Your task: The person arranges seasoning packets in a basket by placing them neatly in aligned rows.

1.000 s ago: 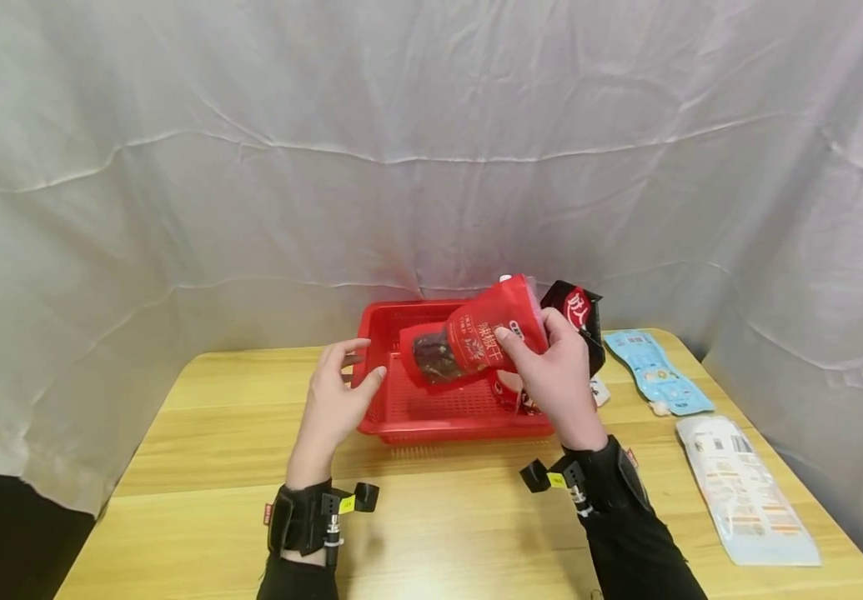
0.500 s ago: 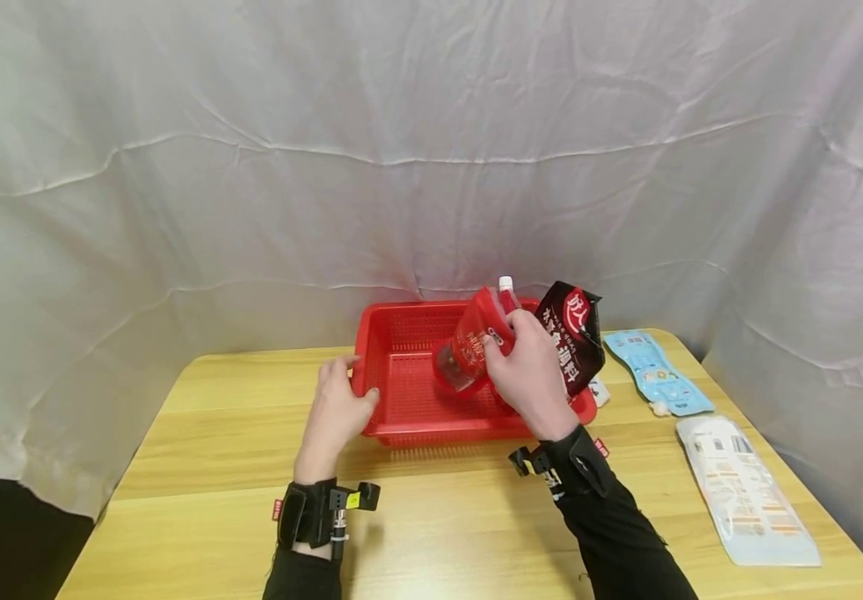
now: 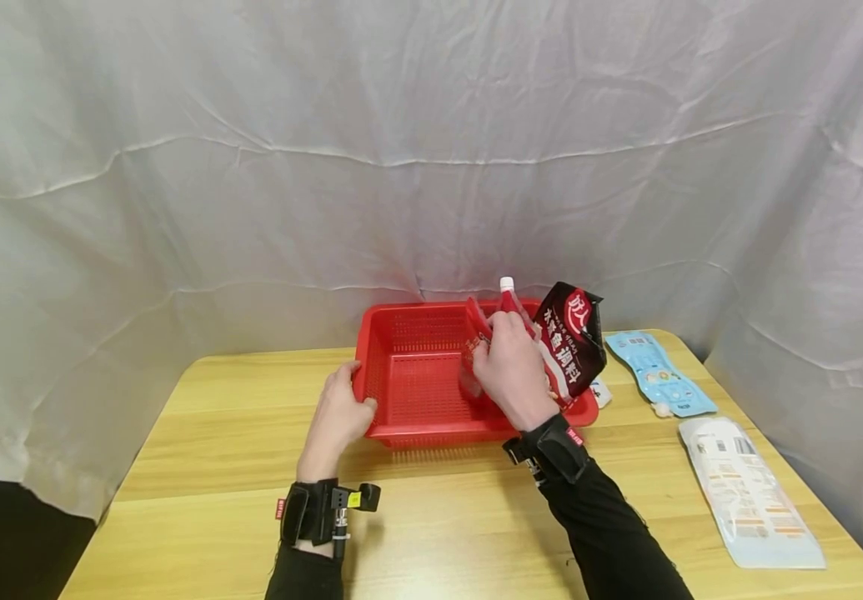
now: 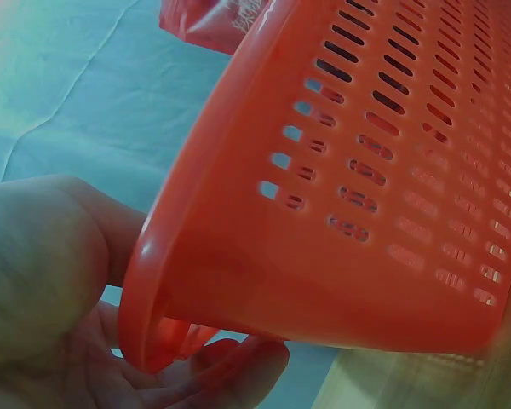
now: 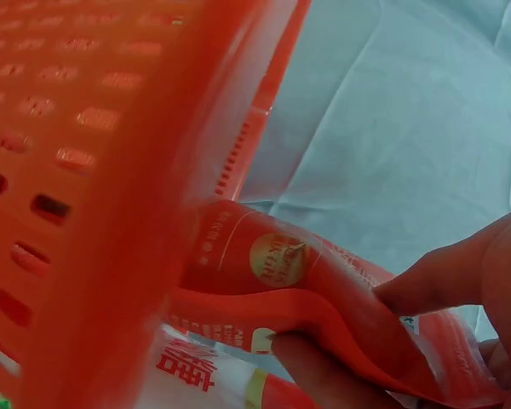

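My left hand (image 3: 338,414) grips the left end of a red plastic basket (image 3: 434,432); in the left wrist view its fingers (image 4: 230,375) come round the basket's rim. With my right hand (image 3: 515,371) I pinch the upper part of a red food pouch (image 3: 469,367), which stands inside the basket right of the middle. The right wrist view shows thumb and fingers on opposite faces of that red pouch (image 5: 277,247). Close by in the basket are a white-capped spout pouch (image 3: 507,288) and a black seasoning pouch (image 3: 570,346), leaning right. My hand hides part of them.
Right of the basket, a light blue spout pouch (image 3: 656,375) lies flat on the wooden table (image 3: 206,467). A white pouch (image 3: 750,492) lies nearer the right edge. A grey cloth (image 3: 431,150) hangs behind and at both sides.
My right hand has lowered the red pouch into the basket's right half, turning it from lying sideways to upright. My left hand has closed onto the basket's left rim.
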Demonstrator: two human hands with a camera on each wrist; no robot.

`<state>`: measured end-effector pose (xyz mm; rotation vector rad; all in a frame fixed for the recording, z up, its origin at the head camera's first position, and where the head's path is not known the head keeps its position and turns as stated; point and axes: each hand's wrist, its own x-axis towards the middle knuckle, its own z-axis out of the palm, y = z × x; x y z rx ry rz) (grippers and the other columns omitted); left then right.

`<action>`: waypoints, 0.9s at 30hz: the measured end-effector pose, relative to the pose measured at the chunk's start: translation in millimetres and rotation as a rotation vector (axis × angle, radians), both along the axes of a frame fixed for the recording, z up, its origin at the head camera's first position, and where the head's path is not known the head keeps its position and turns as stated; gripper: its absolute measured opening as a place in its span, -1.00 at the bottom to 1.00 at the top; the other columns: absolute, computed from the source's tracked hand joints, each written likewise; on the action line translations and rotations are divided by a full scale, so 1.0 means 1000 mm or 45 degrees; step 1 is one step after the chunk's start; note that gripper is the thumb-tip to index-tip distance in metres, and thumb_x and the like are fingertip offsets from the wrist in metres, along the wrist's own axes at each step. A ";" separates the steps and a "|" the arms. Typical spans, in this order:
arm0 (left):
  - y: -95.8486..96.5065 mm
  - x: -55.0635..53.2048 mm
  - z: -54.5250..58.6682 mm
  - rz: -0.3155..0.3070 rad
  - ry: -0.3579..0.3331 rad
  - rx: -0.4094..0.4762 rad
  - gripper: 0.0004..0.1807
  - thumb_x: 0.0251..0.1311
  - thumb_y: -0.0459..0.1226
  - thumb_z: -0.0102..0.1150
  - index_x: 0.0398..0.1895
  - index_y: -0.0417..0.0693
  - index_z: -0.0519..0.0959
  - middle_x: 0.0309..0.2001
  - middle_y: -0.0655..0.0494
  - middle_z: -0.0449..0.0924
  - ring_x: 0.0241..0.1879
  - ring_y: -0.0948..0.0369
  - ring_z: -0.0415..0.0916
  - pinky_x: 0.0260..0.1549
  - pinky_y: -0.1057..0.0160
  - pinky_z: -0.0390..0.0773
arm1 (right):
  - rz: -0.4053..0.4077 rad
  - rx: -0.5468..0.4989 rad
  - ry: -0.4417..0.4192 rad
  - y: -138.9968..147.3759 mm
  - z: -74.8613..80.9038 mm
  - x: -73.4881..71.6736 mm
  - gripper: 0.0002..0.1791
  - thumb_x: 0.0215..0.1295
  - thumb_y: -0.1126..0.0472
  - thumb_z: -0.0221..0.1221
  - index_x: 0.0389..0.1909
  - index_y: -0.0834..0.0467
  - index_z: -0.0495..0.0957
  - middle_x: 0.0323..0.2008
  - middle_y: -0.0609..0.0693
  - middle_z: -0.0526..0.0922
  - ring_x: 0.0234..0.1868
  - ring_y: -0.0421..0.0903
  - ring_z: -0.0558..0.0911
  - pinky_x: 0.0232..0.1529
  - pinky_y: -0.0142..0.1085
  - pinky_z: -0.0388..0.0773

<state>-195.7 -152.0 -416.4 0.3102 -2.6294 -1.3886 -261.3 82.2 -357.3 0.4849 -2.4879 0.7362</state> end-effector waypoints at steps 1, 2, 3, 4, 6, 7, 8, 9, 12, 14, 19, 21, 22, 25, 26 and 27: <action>0.000 0.000 0.000 0.000 -0.002 0.001 -0.26 0.27 -0.47 0.13 0.53 -0.34 0.19 0.36 -0.35 0.31 0.20 -0.22 0.40 0.19 -0.25 0.52 | -0.009 0.006 0.001 -0.001 0.000 -0.001 -0.79 0.24 0.36 0.23 -0.13 0.32 0.52 -0.18 0.24 0.57 -0.22 0.23 0.62 -0.06 0.12 0.61; 0.000 0.000 0.000 -0.001 -0.002 0.000 -0.26 0.27 -0.47 0.13 0.53 -0.34 0.19 0.36 -0.35 0.31 0.20 -0.22 0.40 0.19 -0.25 0.52 | -0.018 0.010 0.001 -0.002 -0.001 -0.002 -0.78 0.24 0.36 0.22 -0.12 0.32 0.51 -0.18 0.25 0.56 -0.23 0.24 0.63 -0.08 0.13 0.61; 0.000 0.000 0.000 -0.002 -0.002 -0.003 -0.26 0.26 -0.46 0.13 0.53 -0.34 0.19 0.36 -0.35 0.31 0.20 -0.22 0.40 0.20 -0.25 0.52 | -0.026 0.011 0.000 -0.003 -0.001 -0.003 -0.77 0.24 0.36 0.21 -0.10 0.33 0.50 -0.17 0.26 0.56 -0.23 0.26 0.64 -0.10 0.13 0.62; 0.000 0.000 0.001 -0.004 0.000 -0.006 -0.26 0.26 -0.46 0.13 0.53 -0.34 0.19 0.36 -0.36 0.32 0.20 -0.22 0.41 0.19 -0.25 0.52 | -0.039 0.014 -0.003 -0.003 -0.001 -0.004 -0.75 0.23 0.37 0.21 -0.09 0.34 0.49 -0.17 0.26 0.55 -0.23 0.27 0.64 -0.10 0.13 0.61; 0.000 0.000 0.001 -0.006 -0.003 -0.009 -0.26 0.26 -0.46 0.13 0.53 -0.34 0.19 0.35 -0.35 0.32 0.20 -0.21 0.41 0.20 -0.24 0.52 | -0.064 0.022 -0.013 -0.005 -0.002 -0.005 -0.72 0.22 0.37 0.19 -0.06 0.34 0.47 -0.16 0.27 0.54 -0.20 0.29 0.65 -0.11 0.15 0.59; 0.001 0.000 0.001 -0.006 -0.006 -0.009 -0.25 0.26 -0.45 0.14 0.54 -0.33 0.19 0.35 -0.35 0.32 0.19 -0.21 0.41 0.19 -0.24 0.52 | -0.073 0.026 -0.020 -0.006 -0.001 -0.005 -0.70 0.21 0.37 0.18 -0.04 0.34 0.46 -0.15 0.27 0.53 -0.19 0.29 0.65 -0.09 0.16 0.58; 0.001 0.000 0.001 -0.007 -0.008 -0.010 -0.25 0.26 -0.45 0.14 0.54 -0.33 0.19 0.34 -0.34 0.33 0.19 -0.21 0.41 0.19 -0.24 0.53 | -0.078 0.030 -0.033 -0.007 -0.001 -0.006 -0.68 0.21 0.37 0.18 -0.02 0.34 0.45 -0.14 0.28 0.53 -0.18 0.30 0.64 -0.06 0.16 0.56; 0.001 0.000 0.001 -0.006 -0.009 -0.008 -0.25 0.26 -0.45 0.14 0.54 -0.33 0.19 0.34 -0.34 0.33 0.19 -0.21 0.41 0.18 -0.24 0.54 | -0.079 0.030 -0.046 -0.007 -0.001 -0.006 -0.65 0.20 0.38 0.18 0.02 0.34 0.45 -0.12 0.28 0.53 -0.15 0.30 0.64 -0.03 0.17 0.55; 0.001 0.000 0.001 -0.004 -0.017 0.001 -0.24 0.26 -0.45 0.14 0.55 -0.30 0.19 0.33 -0.32 0.33 0.18 -0.20 0.42 0.18 -0.23 0.54 | -0.065 0.009 -0.108 -0.010 0.001 -0.007 -0.54 0.23 0.38 0.21 0.16 0.31 0.41 -0.04 0.27 0.54 -0.09 0.26 0.64 0.06 0.16 0.55; 0.001 0.000 0.002 -0.003 -0.015 -0.003 -0.24 0.26 -0.45 0.14 0.55 -0.30 0.18 0.34 -0.33 0.33 0.18 -0.20 0.42 0.18 -0.23 0.53 | -0.056 -0.002 -0.140 -0.011 0.003 -0.009 -0.43 0.23 0.40 0.22 0.28 0.26 0.38 -0.01 0.26 0.56 -0.07 0.25 0.65 0.07 0.16 0.56; 0.001 0.000 0.002 -0.002 -0.016 -0.010 -0.24 0.26 -0.44 0.13 0.55 -0.31 0.18 0.33 -0.33 0.33 0.18 -0.20 0.43 0.18 -0.24 0.54 | -0.034 0.065 -0.153 -0.012 0.005 -0.015 -0.27 0.27 0.42 0.13 0.49 0.05 0.31 0.02 0.25 0.63 -0.13 0.27 0.69 -0.09 0.18 0.65; 0.001 0.000 0.001 -0.001 -0.015 -0.008 -0.24 0.27 -0.45 0.13 0.56 -0.30 0.18 0.32 -0.33 0.33 0.17 -0.20 0.43 0.17 -0.23 0.54 | -0.019 0.101 -0.149 -0.012 0.005 -0.017 -0.29 0.30 0.41 0.10 0.49 0.03 0.36 0.06 0.25 0.64 -0.12 0.27 0.70 -0.12 0.17 0.68; 0.002 0.000 0.001 -0.001 -0.017 -0.004 -0.24 0.27 -0.45 0.13 0.56 -0.29 0.17 0.32 -0.32 0.34 0.17 -0.20 0.43 0.17 -0.23 0.55 | -0.013 0.113 -0.148 -0.012 0.005 -0.017 -0.32 0.31 0.41 0.10 0.47 0.05 0.40 0.06 0.25 0.65 -0.11 0.27 0.71 -0.11 0.16 0.68; 0.002 0.000 0.001 -0.002 -0.020 0.005 -0.24 0.28 -0.45 0.14 0.56 -0.29 0.17 0.31 -0.31 0.34 0.17 -0.19 0.44 0.16 -0.23 0.56 | 0.000 0.142 -0.132 -0.012 0.005 -0.019 -0.43 0.31 0.39 0.12 0.38 0.16 0.52 0.07 0.26 0.67 -0.08 0.24 0.72 -0.05 0.13 0.69; 0.002 0.000 0.001 -0.002 -0.022 0.007 -0.23 0.28 -0.46 0.14 0.56 -0.28 0.17 0.31 -0.31 0.34 0.16 -0.19 0.44 0.16 -0.23 0.56 | 0.004 0.150 -0.136 -0.012 0.005 -0.019 -0.46 0.32 0.38 0.14 0.34 0.19 0.54 0.06 0.27 0.68 -0.08 0.23 0.72 -0.03 0.12 0.69; 0.003 0.001 0.001 -0.002 -0.026 0.012 -0.23 0.28 -0.46 0.13 0.57 -0.28 0.16 0.31 -0.31 0.34 0.16 -0.19 0.44 0.15 -0.23 0.57 | 0.004 0.159 -0.139 -0.012 0.005 -0.018 -0.48 0.32 0.37 0.14 0.32 0.20 0.55 0.04 0.26 0.68 -0.08 0.22 0.72 -0.02 0.11 0.69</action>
